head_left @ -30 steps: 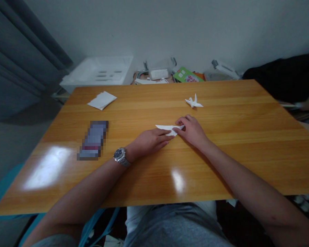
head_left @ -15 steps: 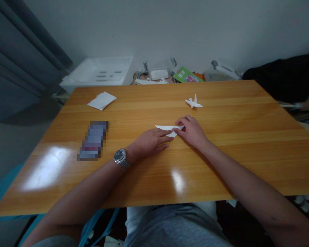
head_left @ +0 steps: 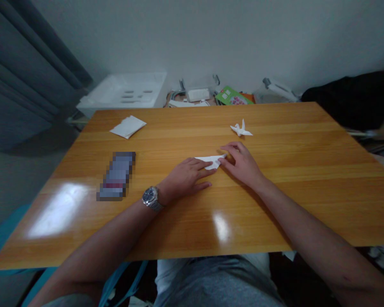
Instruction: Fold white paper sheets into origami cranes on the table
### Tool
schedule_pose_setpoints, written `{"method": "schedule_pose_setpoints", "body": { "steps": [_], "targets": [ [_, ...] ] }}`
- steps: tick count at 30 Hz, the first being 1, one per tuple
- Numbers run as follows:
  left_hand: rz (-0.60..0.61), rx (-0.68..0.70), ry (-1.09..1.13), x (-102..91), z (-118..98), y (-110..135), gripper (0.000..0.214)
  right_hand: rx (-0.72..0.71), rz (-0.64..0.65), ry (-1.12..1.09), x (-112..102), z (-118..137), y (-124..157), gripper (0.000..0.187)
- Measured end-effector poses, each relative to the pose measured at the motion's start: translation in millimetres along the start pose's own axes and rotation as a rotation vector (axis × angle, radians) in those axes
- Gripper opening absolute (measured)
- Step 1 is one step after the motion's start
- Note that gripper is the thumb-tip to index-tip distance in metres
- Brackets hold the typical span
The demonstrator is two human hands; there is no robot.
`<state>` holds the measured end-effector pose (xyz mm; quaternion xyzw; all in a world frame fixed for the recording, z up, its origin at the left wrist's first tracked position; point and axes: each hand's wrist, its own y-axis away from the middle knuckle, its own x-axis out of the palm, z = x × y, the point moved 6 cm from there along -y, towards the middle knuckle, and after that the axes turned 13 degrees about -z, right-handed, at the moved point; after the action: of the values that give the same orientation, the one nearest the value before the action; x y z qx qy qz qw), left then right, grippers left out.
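Observation:
A small folded piece of white paper (head_left: 215, 159) lies on the wooden table between my hands. My left hand (head_left: 188, 175) rests flat on its left part, fingers stretched out, hiding some of it. At the paper's right tip, the thumb of my right hand (head_left: 242, 165) touches or nearly touches the edge. The index finger of that hand is raised and apart from the thumb, so the right hand is open. Farther back on the right stands a folded white paper crane (head_left: 241, 128).
Several white paper sheets (head_left: 128, 127) lie at the table's back left. A phone (head_left: 117, 175), blurred out, is left of my left arm. Behind the wooden table (head_left: 185, 230) are a white plastic tray (head_left: 121, 91), a green booklet (head_left: 233, 96) and a black cloth (head_left: 352, 100).
My right fingers have come apart from their pinch at the paper's right end, the index finger lifting away. My left hand stays flat on the paper. The view has shifted slightly.

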<state>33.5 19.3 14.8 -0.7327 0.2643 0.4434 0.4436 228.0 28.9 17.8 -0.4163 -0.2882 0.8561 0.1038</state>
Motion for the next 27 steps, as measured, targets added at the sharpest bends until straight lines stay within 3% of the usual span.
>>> {"method": "schedule_pose_setpoints", "body": {
  "steps": [3,11,21,27],
  "targets": [
    [0.001,-0.032,-0.040,-1.4,4,2,0.050,-0.061,0.062,0.017,-6,4,1,0.037],
    [0.025,-0.049,-0.037,-3.0,3,3,0.051,-0.246,0.415,0.013,-3,13,11,0.041],
    [0.058,-0.029,0.003,-3.6,6,3,0.049,-0.321,0.485,0.151,-1,13,16,0.047],
    [0.084,-0.051,-0.041,-1.6,5,4,0.051,-0.259,0.488,0.322,-1,-1,15,0.049]
  ]
}}
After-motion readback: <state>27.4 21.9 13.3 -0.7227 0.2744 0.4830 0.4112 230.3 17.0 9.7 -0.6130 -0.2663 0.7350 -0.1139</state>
